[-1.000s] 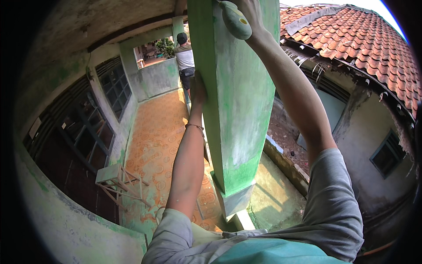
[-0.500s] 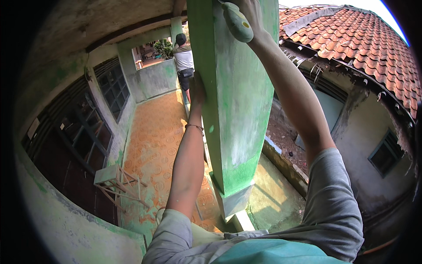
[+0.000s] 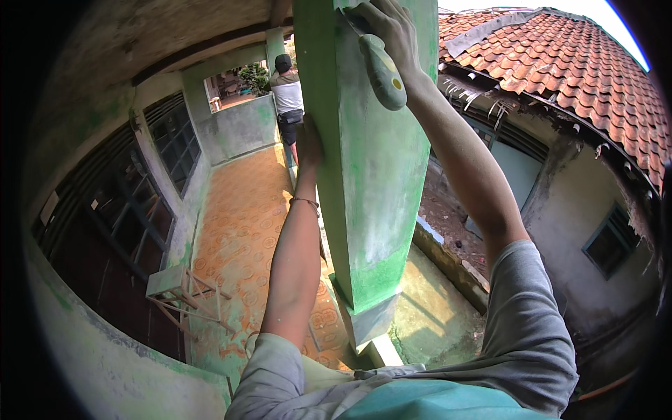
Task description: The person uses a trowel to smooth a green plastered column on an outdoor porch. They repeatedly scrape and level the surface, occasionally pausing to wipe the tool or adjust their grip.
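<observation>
Green scraper [image 3: 383,75] to pillar [image 3: 371,175], apparently scraping high on its face, gripping the scraper's upper end with the fingers of the right hand [image 3: 393,31], resting the left hand [image 3: 309,143], fingers too shaded to tell, against the pillar's left side, probably needing steady pressure next.
</observation>
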Available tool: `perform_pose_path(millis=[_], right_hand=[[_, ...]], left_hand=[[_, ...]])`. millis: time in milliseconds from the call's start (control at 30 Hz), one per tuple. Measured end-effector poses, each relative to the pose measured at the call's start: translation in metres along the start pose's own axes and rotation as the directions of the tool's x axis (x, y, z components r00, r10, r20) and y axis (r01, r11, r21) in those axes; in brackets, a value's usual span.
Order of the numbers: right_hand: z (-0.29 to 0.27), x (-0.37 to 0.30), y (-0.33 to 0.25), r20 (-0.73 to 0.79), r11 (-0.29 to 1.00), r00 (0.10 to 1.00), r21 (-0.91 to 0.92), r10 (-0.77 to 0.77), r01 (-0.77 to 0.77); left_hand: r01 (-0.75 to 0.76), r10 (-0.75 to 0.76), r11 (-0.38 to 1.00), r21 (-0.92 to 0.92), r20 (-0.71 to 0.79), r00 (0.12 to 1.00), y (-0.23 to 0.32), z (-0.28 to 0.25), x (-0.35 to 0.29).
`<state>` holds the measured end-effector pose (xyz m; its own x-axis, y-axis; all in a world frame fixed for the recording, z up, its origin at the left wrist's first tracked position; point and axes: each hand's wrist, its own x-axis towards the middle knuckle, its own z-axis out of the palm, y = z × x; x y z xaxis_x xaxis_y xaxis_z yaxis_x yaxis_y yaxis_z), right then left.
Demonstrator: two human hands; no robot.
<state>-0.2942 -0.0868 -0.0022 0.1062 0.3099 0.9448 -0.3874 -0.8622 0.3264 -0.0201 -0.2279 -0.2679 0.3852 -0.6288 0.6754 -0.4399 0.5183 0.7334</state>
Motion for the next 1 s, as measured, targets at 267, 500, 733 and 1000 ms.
perform_pose_path(millis=[267,500,733,1000], right_hand=[[-0.008,0.009,0.009,-0.006,0.993,0.998,-0.101,0.059,-0.06],[-0.015,0.031,0.016,-0.073,0.993,0.997,-0.12,0.009,-0.018],[-0.013,0.016,0.019,-0.029,0.991,0.995,-0.09,0.1,-0.102],[-0.007,0.019,0.026,-0.016,0.996,0.999,-0.087,0.033,-0.034]], left_hand=[[-0.089,0.093,0.993,0.072,-0.052,0.994,0.023,0.028,-0.011],[0.058,-0.059,0.998,0.016,0.025,0.998,0.051,0.031,-0.022],[-0.118,0.113,0.99,0.083,0.064,0.992,0.012,0.048,-0.01],[0.1,-0.1,0.995,-0.008,0.0,0.995,0.013,0.04,-0.009]])
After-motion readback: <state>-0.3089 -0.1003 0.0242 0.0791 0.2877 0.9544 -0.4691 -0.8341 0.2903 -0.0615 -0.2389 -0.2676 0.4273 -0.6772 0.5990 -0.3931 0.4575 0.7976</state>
